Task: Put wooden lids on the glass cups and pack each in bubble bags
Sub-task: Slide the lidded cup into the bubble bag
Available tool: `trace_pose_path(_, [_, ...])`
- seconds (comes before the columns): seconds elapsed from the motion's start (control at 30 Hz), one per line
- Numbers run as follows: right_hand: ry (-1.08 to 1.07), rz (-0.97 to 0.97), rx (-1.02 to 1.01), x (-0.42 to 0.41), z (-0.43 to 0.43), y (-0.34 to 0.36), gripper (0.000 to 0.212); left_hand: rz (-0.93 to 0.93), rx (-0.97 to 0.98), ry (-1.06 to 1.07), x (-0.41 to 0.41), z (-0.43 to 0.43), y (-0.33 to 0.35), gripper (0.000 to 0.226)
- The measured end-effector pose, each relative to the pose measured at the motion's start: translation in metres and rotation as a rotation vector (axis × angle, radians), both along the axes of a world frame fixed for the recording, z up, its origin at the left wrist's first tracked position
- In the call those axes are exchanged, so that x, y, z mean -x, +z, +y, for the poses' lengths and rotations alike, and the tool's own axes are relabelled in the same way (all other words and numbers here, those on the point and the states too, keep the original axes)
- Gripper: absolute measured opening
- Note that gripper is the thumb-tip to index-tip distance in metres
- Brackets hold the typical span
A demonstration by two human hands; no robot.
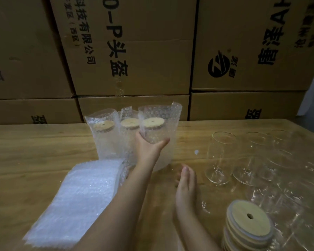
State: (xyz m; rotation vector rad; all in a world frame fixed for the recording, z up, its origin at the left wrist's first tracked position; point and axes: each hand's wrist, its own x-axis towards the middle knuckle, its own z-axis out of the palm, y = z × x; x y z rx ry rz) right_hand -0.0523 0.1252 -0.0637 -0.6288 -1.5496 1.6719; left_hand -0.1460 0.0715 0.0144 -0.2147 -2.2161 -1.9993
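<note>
Far left, near your edge of the desk (25,151): a stack of flat bubble bags (74,196) is lying loose.

Behind it, two packed cups are standing upright side by side, the first bagged cup (103,142) and the second bagged cup (128,136). Each is showing a wooden lid through the open bag mouth.

Just right of those, your left hand (149,147) is gripping the third bagged cup (158,127) around its middle, thumb and fingers wrapping the bubble wrap. Its lid is on. You cannot tell whether its base is touching the desk.

Your right hand (186,183) is lying open, fingers straight and together, holding nothing.

Further right, bare glass cups (219,156) are standing in a cluster without lids. In front of them a stack of wooden lids (246,223) is sitting.

Cardboard boxes (134,51) are lining the back.
</note>
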Motion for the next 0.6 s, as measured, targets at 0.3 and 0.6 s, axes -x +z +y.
trace_pose_path(0.3, [0.053,0.017,0.048,0.005,0.002,-0.003,0.026,0.101,0.163,0.141,0.020,0.032,-0.021,0.112])
trace_pose_path(0.6, [0.058,0.002,0.054,0.008,0.005,-0.005,0.023,0.115,0.351,0.261,0.011,0.034,-0.026,0.103])
